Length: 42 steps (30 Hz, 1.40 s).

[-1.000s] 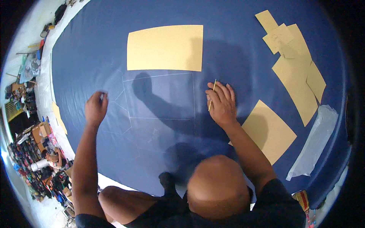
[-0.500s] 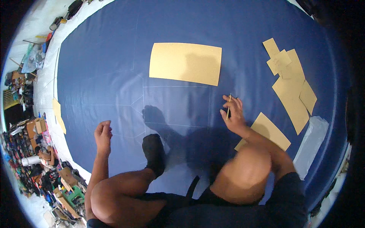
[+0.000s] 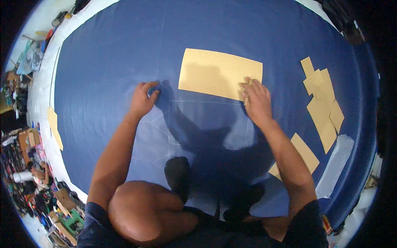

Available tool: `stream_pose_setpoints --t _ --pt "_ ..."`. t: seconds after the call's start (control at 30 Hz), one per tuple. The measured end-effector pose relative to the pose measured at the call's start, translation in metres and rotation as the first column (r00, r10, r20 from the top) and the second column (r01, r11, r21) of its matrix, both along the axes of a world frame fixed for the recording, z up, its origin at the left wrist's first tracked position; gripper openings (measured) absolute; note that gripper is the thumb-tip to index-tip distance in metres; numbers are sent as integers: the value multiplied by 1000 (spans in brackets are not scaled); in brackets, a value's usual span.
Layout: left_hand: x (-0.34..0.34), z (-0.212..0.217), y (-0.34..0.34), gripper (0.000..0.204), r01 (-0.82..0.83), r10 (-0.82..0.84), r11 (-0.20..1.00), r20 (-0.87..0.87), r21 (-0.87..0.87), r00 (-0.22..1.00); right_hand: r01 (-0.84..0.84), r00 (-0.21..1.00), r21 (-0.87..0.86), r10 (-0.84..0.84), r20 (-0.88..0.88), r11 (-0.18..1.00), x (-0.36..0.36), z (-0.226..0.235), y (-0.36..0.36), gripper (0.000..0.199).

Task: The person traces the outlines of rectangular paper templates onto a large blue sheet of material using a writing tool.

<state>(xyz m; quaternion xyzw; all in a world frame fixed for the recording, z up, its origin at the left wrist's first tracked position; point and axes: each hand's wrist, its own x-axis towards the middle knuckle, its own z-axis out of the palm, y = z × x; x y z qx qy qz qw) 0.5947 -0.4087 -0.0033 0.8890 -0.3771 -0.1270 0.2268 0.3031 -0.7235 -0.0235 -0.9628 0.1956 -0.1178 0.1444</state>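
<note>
A large dark blue sheet (image 3: 103,49) lies spread under me, marked with thin pale lines. On it rests a rectangular tan card piece (image 3: 219,70). My right hand (image 3: 258,103) is at the card's lower right corner, fingers touching it. Between those fingers is a thin yellowish pen-like stick (image 3: 247,99), partly hidden. My left hand (image 3: 144,99) is over the sheet, left of the card and apart from it. Its fingers are bent, with the thumb away from them and only blue sheet showing in the gap.
Several overlapping tan card pieces (image 3: 322,95) lie at the right. Nearer me are another card (image 3: 304,155), partly behind my right forearm, and a pale grey folded strip (image 3: 337,165). One narrow card (image 3: 54,128) lies at the left edge. Clutter with a green stool (image 3: 74,221) fills the lower left.
I have leaned forward, and both hands have moved farther out. My right hand has come to the large card with the stick; my left hand has moved up and right. My legs have shifted.
</note>
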Motion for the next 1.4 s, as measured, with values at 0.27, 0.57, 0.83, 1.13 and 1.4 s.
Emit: stream_pose_setpoints --t 0.27,0.57,0.83,1.13,1.4 --pt "23 -38 2 39 136 -134 991 151 -5 979 117 992 13 -116 -47 993 39 -32 63 35" --pt "9 -53 -10 55 251 -247 968 133 -20 960 40 993 46 -34 -110 998 36 -28 65 33" --pt "17 -68 -11 58 256 -243 962 131 -93 961 142 990 41 -141 -33 989 23 -29 44 33" --pt "18 -62 -14 56 260 -253 964 104 -60 962 434 891 148 -447 72 889 -33 -28 -9 52" --pt "16 -52 -14 57 251 -249 968 85 -17 965 488 864 53 -491 107 871 -28 -53 2 54"
